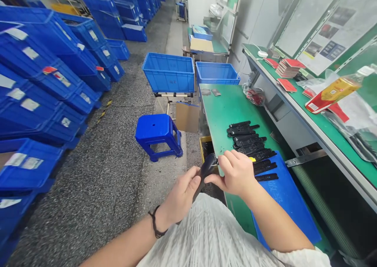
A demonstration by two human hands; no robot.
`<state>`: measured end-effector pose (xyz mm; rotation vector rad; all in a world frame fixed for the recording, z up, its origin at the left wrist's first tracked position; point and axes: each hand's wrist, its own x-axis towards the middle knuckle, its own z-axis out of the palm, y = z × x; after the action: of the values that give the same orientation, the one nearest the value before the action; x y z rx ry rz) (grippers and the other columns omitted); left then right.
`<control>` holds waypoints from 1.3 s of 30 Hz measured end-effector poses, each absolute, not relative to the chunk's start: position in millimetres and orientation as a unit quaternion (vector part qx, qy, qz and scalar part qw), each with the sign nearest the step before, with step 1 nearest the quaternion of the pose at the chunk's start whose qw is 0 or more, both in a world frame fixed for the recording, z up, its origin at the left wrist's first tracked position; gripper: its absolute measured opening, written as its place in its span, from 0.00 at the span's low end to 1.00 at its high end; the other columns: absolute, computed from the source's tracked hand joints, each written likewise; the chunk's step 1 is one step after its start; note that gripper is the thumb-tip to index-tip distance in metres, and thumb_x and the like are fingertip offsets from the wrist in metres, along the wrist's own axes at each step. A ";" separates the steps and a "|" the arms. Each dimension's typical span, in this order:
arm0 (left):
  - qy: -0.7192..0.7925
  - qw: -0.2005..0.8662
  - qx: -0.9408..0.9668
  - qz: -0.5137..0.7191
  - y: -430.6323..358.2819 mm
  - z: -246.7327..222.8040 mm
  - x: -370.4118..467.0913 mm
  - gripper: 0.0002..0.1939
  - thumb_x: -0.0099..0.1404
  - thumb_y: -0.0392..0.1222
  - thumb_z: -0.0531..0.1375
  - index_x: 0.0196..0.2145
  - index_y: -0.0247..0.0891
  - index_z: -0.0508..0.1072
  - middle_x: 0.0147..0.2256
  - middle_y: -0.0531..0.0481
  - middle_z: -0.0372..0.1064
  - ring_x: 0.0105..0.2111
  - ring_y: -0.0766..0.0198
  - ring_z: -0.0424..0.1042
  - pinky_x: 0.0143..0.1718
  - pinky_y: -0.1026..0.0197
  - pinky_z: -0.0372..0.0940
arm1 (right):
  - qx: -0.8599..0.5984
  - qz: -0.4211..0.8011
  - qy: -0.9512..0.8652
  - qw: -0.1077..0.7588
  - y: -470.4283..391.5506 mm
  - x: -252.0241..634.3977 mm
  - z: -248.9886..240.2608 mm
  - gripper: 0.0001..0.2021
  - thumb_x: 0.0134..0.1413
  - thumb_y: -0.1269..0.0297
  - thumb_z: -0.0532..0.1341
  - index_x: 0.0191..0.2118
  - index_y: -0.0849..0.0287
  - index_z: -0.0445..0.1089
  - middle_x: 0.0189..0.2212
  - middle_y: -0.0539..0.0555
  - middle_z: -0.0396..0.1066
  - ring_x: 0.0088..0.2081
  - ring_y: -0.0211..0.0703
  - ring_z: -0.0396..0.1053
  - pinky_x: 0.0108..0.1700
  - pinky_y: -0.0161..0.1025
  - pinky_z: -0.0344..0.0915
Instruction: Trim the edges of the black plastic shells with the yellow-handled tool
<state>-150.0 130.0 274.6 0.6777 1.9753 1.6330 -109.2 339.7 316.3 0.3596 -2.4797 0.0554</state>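
My left hand (185,186) is wrapped round a long, curved black plastic part (208,164), held tilted in front of my body. At the upper end of this part is my right hand (237,172), its fingers closed round a thin yellow-handled tool (252,159). Only the yellow end shows past the hand, and a small metal bit appears by the part's tip. The tool's exact kind is hidden by the fingers. Beyond the right hand, several similar black plastic parts (249,140) lie in a row on the green table (225,110), some over a blue plastic sheet or lid (287,204).
A blue stool (154,127) stands on the floor ahead. Behind it are blue crates (169,72) and a cardboard piece (187,117). Stacked blue bins (55,70) line the left. The right shelf (313,117) carries red cards (290,67) and a tilted drink bottle (335,94).
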 end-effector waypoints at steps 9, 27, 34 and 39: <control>0.674 0.296 0.172 0.654 142.6 268.3 -140.0 0.25 0.76 0.65 0.48 0.41 0.40 0.68 0.21 0.58 0.59 0.21 0.66 0.57 0.24 0.62 0.54 | 0.112 0.035 -0.946 0.302 330.7 -100.1 297.1 0.31 0.74 0.39 0.44 0.26 0.56 0.61 0.23 0.51 0.59 0.28 0.42 0.52 0.33 0.42 0.45; 0.635 0.248 0.078 0.728 168.5 278.0 -152.2 0.27 0.72 0.66 0.56 0.28 0.40 0.63 0.23 0.55 0.57 0.23 0.67 0.54 0.25 0.63 0.54 | 0.131 0.106 -0.951 0.258 304.5 -76.3 263.0 0.32 0.71 0.34 0.43 0.29 0.56 0.65 0.25 0.52 0.63 0.28 0.42 0.54 0.33 0.43 0.44; 0.601 0.262 0.061 0.752 175.6 265.6 -153.7 0.27 0.73 0.65 0.56 0.29 0.39 0.63 0.23 0.55 0.58 0.22 0.69 0.54 0.23 0.65 0.53 | 0.131 0.096 -0.945 0.284 307.7 -76.6 256.5 0.30 0.73 0.38 0.46 0.30 0.55 0.66 0.24 0.51 0.61 0.28 0.43 0.52 0.32 0.44 0.44; 0.578 0.268 0.042 0.769 181.5 263.8 -156.9 0.27 0.71 0.66 0.58 0.29 0.38 0.63 0.22 0.56 0.58 0.20 0.71 0.54 0.22 0.66 0.52 | 0.120 0.095 -0.947 0.283 305.5 -75.4 253.0 0.31 0.75 0.40 0.42 0.29 0.55 0.65 0.23 0.52 0.61 0.28 0.43 0.52 0.32 0.44 0.43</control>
<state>-156.9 181.5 263.8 0.1127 1.5606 2.0755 -75.4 305.5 253.0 0.3201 -2.5345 0.2548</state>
